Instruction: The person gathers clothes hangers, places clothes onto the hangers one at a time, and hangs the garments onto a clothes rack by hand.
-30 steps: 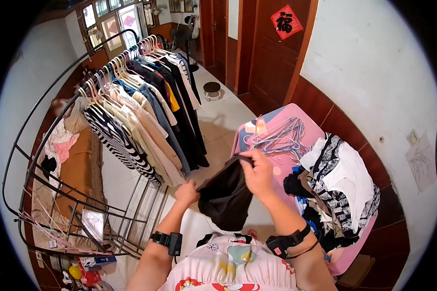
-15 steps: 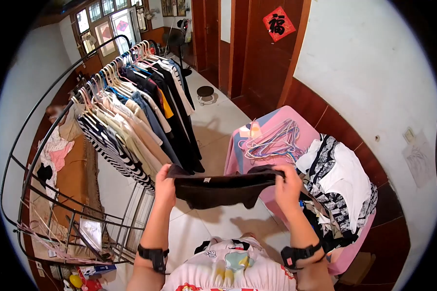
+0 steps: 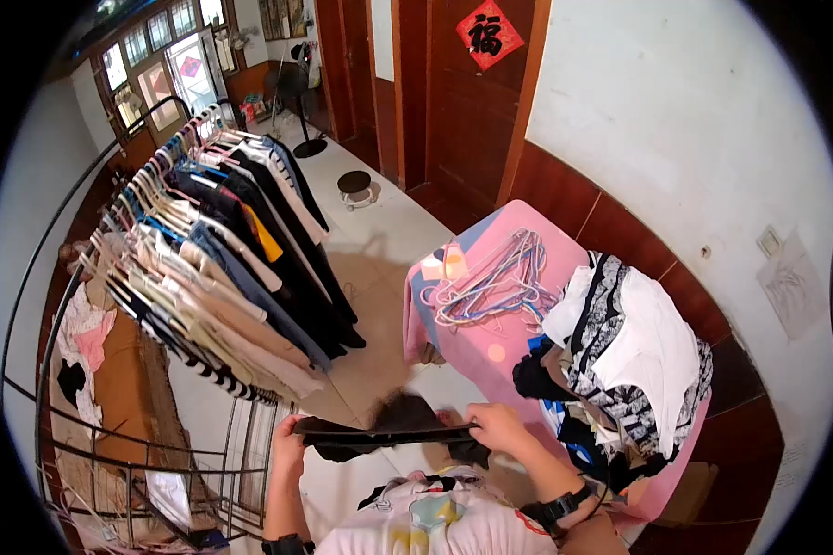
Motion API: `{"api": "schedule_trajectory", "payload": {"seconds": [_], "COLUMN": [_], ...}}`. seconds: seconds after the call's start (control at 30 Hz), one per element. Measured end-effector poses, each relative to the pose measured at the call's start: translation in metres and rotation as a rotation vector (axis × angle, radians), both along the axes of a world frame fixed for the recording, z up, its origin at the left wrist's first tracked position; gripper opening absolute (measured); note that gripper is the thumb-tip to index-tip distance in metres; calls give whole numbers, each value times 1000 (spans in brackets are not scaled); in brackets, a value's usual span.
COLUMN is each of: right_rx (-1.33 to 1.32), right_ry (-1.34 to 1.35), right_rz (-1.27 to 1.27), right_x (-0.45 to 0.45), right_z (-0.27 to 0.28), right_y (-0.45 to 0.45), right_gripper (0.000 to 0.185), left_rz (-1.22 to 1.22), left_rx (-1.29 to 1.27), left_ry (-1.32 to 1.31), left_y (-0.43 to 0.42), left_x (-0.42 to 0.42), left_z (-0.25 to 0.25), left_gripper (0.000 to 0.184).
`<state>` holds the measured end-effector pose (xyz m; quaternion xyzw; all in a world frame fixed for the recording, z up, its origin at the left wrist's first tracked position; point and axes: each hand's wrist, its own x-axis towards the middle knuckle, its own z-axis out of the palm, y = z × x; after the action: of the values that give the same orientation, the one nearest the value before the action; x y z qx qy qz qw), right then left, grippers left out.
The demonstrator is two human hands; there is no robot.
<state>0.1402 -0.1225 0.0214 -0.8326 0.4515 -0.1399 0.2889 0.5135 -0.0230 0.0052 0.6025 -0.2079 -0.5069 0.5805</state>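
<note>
A dark garment [image 3: 352, 446] is stretched sideways in front of my body, its long straight edge pulled taut like a waistband. Its lower part is blurred and hangs loosely, so I cannot tell its exact kind. My left hand [image 3: 289, 447] is closed on one end of that edge, close to the black metal rack. Gripping the opposite end is my right hand [image 3: 496, 428], fingers pinched, in front of the pink-covered table [image 3: 472, 347]. On that table lie a heap of clothes with a white top [image 3: 652, 338] uppermost and a pile of loose hangers [image 3: 500, 282].
At left, a black metal rack [image 3: 42, 231] carries a row of hung clothes [image 3: 250, 268]. Behind it stands a brown couch [image 3: 130, 384] with clothes on it. A round stool [image 3: 354, 183] and a standing fan [image 3: 293, 83] are farther back on the tiled floor.
Both hands have brought the dark garment lower and closer to my body, and its edge is now straight and narrow. My view has turned, shifting the rack and table leftward.
</note>
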Motion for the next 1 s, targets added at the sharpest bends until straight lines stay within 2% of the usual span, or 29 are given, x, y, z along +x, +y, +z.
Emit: {"api": "schedule_trajectory", "payload": {"seconds": [0.03, 0.1, 0.17, 0.23, 0.27, 0.3, 0.37, 0.4, 0.47, 0.5, 0.57, 0.6, 0.77, 0.83, 0.87, 0.97, 1.0], "right_rx": [3, 26, 52, 282, 270, 273, 211, 206, -64, -67, -371, -453, -531, -413, -448, -536, -612], "right_ry": [-7, 65, 132, 144, 112, 110, -102, -106, 262, 259, 399, 416, 522, 702, 722, 589, 441], "right_rz": [-14, 34, 68, 152, 205, 205, 54, 54, -255, -255, -375, -367, -133, -45, -6, 50, 63], "right_x": [2, 8, -2, -17, -21, -30, -46, -53, -65, -72, -85, -89, -108, -114, -114, -114, -112], "right_z": [0, -5, -10, -6, -25, -41, -61, -68, -84, -94, -124, -135, -149, -150, -150, -117, -106], "right_y": [-24, -53, -104, -155, -163, -185, -233, -255, -300, -316, -343, -352, -376, -381, -385, -388, -390], "right_gripper": [21, 20, 22, 33, 45, 45, 43, 43, 35, 35, 30, 18, 18, 19, 20, 19, 17], "left_rz": [56, 42, 22, -270, -282, -282, -527, -611, -682, -638, -920, -913, -635, -611, -601, -571, -546], "left_rx": [28, -12, 80, 169, 161, 164, 309, 353, 398, 521, 382, 379, 410, 450, 487, 505, 461], "left_ry": [155, 176, 299, 160, 214, 212, 11, -27, -15, -8, -392, -395, -332, -368, -409, -433, -464], "left_y": [-20, -25, -36, -37, -40, -46, -59, -63, -82, -86, -108, -112, -106, -104, -102, -101, -97], "left_x": [-11, -17, -39, -45, -50, -58, -78, -90, -99, -99, -109, -109, -93, -88, -86, -85, -77], "left_z": [10, 10, 29, 6, 13, 14, 16, 18, 16, 11, 44, 41, 18, 17, 19, 34, 30], "left_gripper": [27, 25, 22, 22, 19, 19, 12, 9, 5, 6, 34, 34, 34, 33, 32, 32, 36]}}
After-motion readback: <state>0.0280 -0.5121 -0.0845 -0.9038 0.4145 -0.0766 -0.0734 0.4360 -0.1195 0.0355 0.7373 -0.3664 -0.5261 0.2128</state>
